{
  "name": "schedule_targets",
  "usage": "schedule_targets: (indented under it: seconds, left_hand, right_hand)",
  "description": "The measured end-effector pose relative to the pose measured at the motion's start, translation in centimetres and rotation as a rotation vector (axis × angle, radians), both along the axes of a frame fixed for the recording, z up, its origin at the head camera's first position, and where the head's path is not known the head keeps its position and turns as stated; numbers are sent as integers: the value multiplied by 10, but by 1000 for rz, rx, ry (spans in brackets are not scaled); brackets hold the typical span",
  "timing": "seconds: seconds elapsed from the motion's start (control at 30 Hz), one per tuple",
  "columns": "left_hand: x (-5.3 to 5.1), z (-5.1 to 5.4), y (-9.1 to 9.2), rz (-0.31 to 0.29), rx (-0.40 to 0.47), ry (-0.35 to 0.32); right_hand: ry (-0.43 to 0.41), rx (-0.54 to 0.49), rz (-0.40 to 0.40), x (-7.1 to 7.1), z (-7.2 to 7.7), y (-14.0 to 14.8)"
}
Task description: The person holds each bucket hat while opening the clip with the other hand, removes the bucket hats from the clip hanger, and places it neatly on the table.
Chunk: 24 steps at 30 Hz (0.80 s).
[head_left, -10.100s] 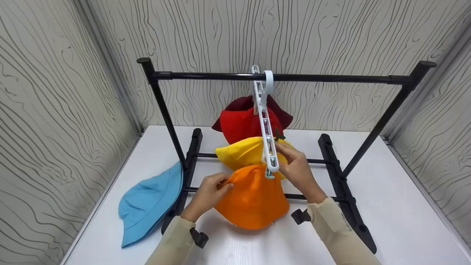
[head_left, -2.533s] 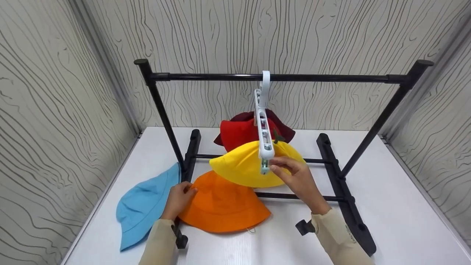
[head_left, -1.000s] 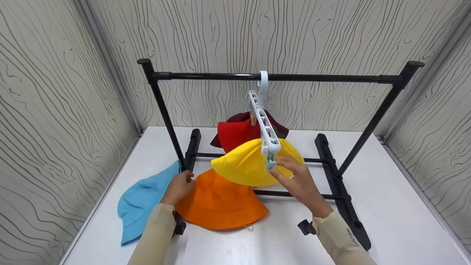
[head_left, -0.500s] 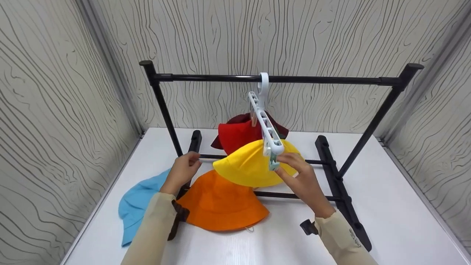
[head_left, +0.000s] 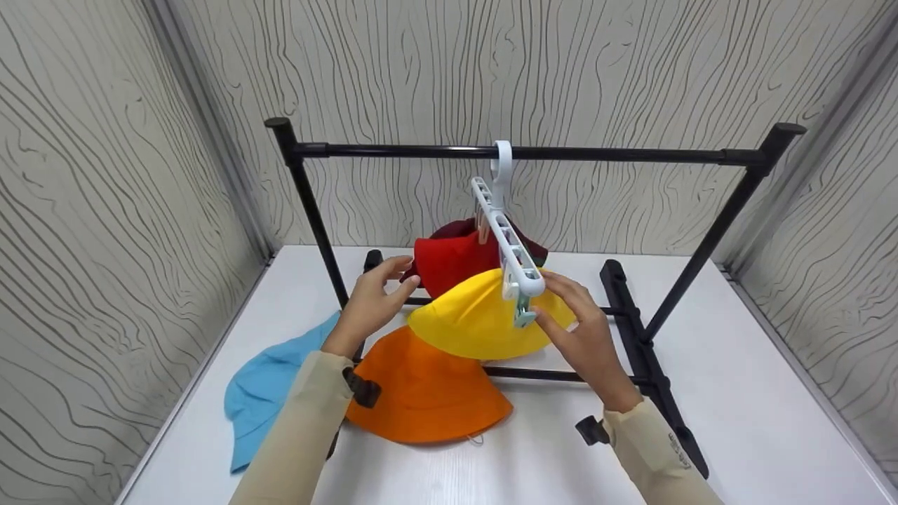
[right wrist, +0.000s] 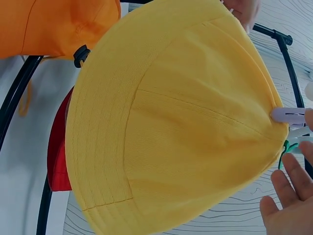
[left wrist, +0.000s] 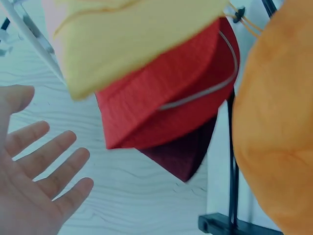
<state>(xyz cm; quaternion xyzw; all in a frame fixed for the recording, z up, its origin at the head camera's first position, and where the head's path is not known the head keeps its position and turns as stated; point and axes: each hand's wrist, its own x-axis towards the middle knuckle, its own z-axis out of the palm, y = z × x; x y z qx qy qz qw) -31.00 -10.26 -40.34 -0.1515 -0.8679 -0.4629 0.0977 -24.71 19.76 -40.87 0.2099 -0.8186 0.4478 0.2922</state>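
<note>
A white clip hanger (head_left: 518, 256) hangs from the black rack's top bar. Yellow (head_left: 477, 319), red (head_left: 449, 259) and dark red (head_left: 459, 227) hats hang below it, one behind another. My left hand (head_left: 372, 301) is raised left of the red hat, fingers apart and holding nothing; its spread fingers also show in the left wrist view. My right hand (head_left: 582, 330) is beside the hanger's front end, fingers and thumb parted near the green clip (head_left: 523, 313); whether it touches the clip I cannot tell. In the right wrist view a pale clip (right wrist: 287, 115) grips the yellow hat (right wrist: 195, 117).
On the table an orange hat (head_left: 428, 393) lies across the rack's lower bar, below the yellow hat. A blue hat (head_left: 263, 393) rests at the left, partly behind my left forearm. The rack's right foot (head_left: 656, 379) stands right of my right hand. Patterned walls enclose the table.
My left hand has let go of the orange hat and moved up and right toward the red hat. My right fingers have parted beside the front clip. The orange hat earlier moved left.
</note>
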Motion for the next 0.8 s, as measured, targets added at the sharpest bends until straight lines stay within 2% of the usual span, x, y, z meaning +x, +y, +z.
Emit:
schedule_targets:
  seconds: [0.1, 0.23, 0.57, 0.8]
  left_hand:
    - [0, 5, 6, -43, 9, 34]
    - [0, 10, 12, -84, 7, 50]
    - [-1, 23, 33, -181, 35, 35]
    - [-1, 31, 49, -242, 57, 21]
  right_hand:
    - [-29, -7, -21, -1, 0, 1]
    - [-114, -23, -56, -4, 1, 2]
    - [-329, -35, -78, -17, 3, 10]
    - [-369, -44, -80, -22, 3, 11]
